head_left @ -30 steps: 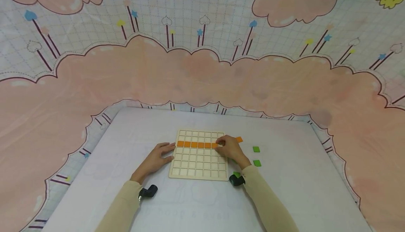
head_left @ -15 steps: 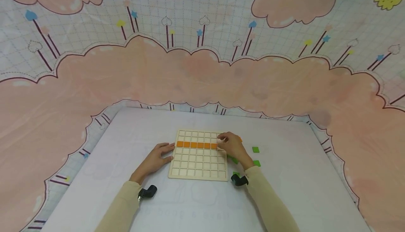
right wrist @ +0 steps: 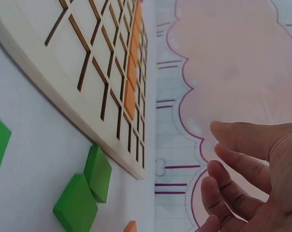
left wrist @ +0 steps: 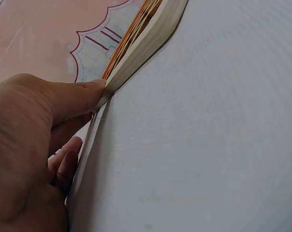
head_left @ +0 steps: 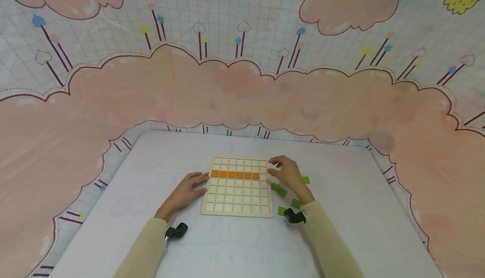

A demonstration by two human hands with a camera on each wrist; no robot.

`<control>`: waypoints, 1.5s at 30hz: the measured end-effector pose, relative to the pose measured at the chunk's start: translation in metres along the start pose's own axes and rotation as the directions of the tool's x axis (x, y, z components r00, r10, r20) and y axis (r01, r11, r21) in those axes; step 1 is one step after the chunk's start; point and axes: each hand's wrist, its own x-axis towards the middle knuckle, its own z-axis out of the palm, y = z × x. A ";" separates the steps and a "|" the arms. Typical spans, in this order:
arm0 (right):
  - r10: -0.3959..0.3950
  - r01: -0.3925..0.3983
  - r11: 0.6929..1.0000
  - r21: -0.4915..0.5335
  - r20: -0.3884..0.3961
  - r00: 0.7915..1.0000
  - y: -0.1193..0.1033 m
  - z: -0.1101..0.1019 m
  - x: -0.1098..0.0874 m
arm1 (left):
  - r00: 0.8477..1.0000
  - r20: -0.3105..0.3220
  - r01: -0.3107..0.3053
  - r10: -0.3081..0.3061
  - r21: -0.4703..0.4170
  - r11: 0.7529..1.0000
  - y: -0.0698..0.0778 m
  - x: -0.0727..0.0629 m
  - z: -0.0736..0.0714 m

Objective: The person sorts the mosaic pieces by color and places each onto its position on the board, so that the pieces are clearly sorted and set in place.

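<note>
Head view: from my end I have the board (head_left: 236, 215) at lower centre of the frame, flat on the white table (head_left: 216, 246). Six orange tiles (head_left: 235, 175) sit in the third row down; the right-end cell is bare. Left hand (head_left: 188, 188): fingers loosely spread, touching the board's left edge. Right hand (head_left: 289, 173): off the board's upper right, thumb and fingers apart, nothing visible held. One loose orange tile (right wrist: 130, 226) shows at the bottom of the right wrist view; I can't find it in the head view, maybe behind the hand.

Risks, my guess: fingers coming down on that tile could miss or skid it, since it looks small and thin. Green tiles (head_left: 281, 192) lie right of the board, two bunched just beside it; a low sleeve (head_left: 322, 231) or the black wrist camera (head_left: 294, 215) could drag them. If the left hand pushes unevenly, the board could slide and misalign the bare cell.
</note>
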 end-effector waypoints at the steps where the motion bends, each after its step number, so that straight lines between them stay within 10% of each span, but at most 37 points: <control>1: 0.003 -0.003 1.000 -0.002 -0.005 1.000 0.001 -0.002 0.000 | 1.000 0.000 0.002 -0.002 -0.002 1.000 0.000 0.000 0.000; 45: 0.239 -0.237 0.971 -0.035 0.066 0.969 0.063 -0.017 0.015 | 0.999 0.004 -0.039 0.039 0.013 0.999 -0.004 0.001 -0.001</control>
